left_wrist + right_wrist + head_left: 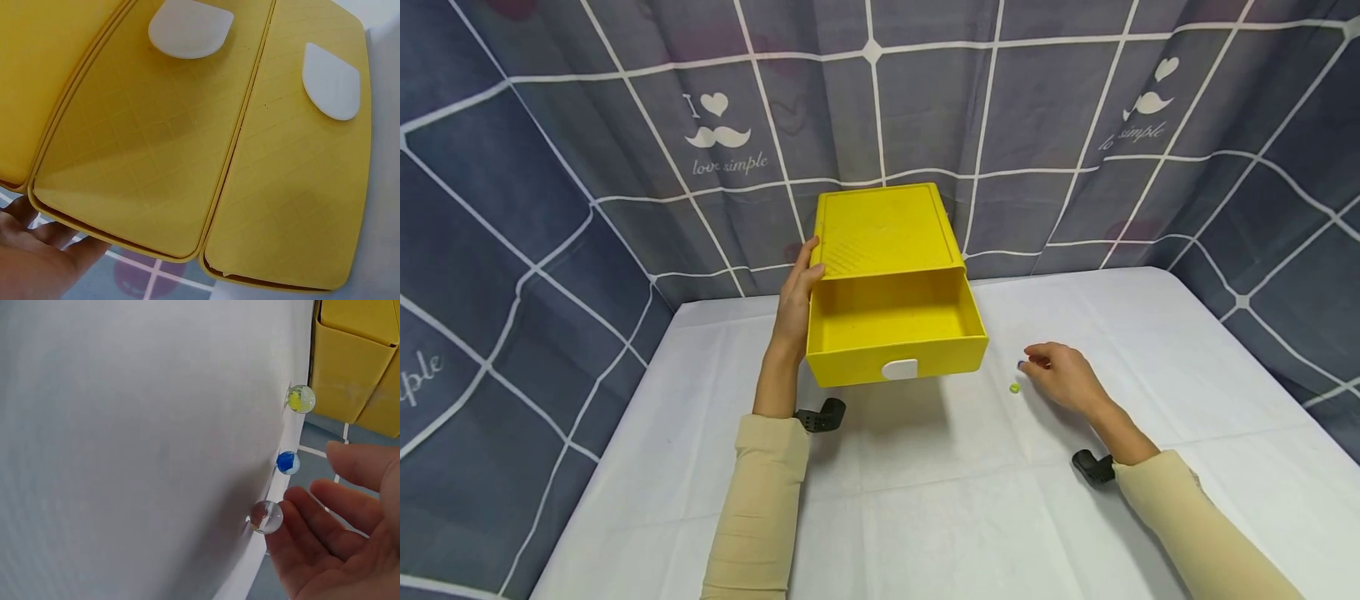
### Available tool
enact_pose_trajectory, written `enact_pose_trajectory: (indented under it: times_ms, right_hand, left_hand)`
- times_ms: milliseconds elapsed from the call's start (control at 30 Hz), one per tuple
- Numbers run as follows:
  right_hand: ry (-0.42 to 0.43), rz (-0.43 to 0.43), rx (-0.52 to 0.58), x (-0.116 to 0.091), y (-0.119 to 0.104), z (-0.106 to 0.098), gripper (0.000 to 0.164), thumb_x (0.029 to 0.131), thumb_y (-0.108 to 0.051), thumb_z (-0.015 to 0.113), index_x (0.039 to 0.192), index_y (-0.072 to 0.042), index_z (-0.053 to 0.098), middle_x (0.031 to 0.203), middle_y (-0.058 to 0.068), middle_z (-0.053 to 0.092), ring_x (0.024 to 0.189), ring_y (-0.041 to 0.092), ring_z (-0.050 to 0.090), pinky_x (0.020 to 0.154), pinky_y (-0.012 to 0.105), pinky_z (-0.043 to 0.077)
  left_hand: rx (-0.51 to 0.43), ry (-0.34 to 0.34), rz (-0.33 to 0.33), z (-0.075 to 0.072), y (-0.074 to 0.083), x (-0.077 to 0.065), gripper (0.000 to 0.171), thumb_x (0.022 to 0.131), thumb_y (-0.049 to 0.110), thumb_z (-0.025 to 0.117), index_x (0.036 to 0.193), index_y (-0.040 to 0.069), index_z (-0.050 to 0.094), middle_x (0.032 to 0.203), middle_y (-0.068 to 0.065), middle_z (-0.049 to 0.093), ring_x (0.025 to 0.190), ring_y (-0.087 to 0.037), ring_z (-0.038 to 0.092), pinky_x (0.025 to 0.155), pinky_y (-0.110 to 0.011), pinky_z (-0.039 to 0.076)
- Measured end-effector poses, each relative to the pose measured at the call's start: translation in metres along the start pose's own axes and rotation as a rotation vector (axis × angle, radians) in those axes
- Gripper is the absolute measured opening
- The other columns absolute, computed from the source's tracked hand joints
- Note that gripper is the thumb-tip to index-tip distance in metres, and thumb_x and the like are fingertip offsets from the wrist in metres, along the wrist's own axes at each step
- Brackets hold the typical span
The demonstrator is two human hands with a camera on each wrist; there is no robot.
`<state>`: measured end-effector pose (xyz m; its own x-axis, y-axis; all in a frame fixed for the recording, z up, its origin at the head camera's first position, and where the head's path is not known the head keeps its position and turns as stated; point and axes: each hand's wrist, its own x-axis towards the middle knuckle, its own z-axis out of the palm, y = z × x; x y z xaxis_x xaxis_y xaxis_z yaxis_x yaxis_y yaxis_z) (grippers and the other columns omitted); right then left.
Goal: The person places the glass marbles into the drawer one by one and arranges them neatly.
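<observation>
A yellow drawer cabinet (887,225) stands on the table, its top drawer (865,360) pulled out and showing a bare inside. My left hand (793,308) holds the cabinet's left side near the top, thumb at the front edge. The left wrist view shows two closed lower drawers with white handles (190,28), and fingers against the side wall. Right of the cabinet, my right hand (1063,375) is low over the table. Its fingertips reach a clear marble (267,517), thumb apart from the fingers. Beside it lie a blue marble (288,462) and a yellow-green marble (300,399).
A white cloth (917,500) covers the table. Dark grey checked curtains (925,108) hang behind the cabinet and at both sides. Black wrist camera mounts (823,415) sit at both sleeve cuffs.
</observation>
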<state>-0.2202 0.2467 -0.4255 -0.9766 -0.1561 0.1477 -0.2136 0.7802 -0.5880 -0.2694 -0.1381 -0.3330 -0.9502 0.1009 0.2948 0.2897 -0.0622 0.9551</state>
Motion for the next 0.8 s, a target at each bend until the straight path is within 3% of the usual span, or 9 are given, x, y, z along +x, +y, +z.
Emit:
enact_pose_trajectory:
  times_ms: [200, 433, 800]
  right_hand:
    - [-0.047, 0.016, -0.043, 0.0033, 0.005, 0.0028, 0.035, 0.091, -0.009, 0.064, 0.117, 0.015, 0.063, 0.103, 0.023, 0.066, 0.094, 0.035, 0.061, 0.085, 0.052, 0.047]
    - [-0.035, -0.016, -0.09, 0.0063, 0.0073, 0.007, 0.031, 0.089, -0.007, 0.066, 0.111, 0.014, 0.066, 0.094, 0.018, 0.063, 0.082, 0.029, 0.057, 0.075, 0.047, 0.047]
    - [-0.019, 0.003, -0.11, 0.0072, 0.0082, 0.0086, 0.025, 0.088, -0.005, 0.068, 0.106, 0.012, 0.069, 0.093, 0.017, 0.064, 0.085, 0.031, 0.061, 0.077, 0.049, 0.048]
  left_hand:
    - [-0.003, -0.004, 0.005, 0.0001, 0.0003, -0.0003, 0.059, 0.1, 0.032, 0.038, 0.157, 0.023, 0.026, 0.161, 0.004, 0.019, 0.141, -0.015, 0.026, 0.116, -0.041, 0.021]
    - [-0.008, 0.003, 0.002, -0.0001, -0.0003, -0.0003, 0.06, 0.1, 0.032, 0.038, 0.158, 0.024, 0.024, 0.162, 0.004, 0.017, 0.143, -0.016, 0.024, 0.116, -0.042, 0.019]
    - [-0.02, 0.0, 0.006, 0.0011, 0.0004, -0.0003, 0.06, 0.1, 0.031, 0.038, 0.157, 0.023, 0.025, 0.161, 0.004, 0.018, 0.142, -0.015, 0.024, 0.116, -0.042, 0.019]
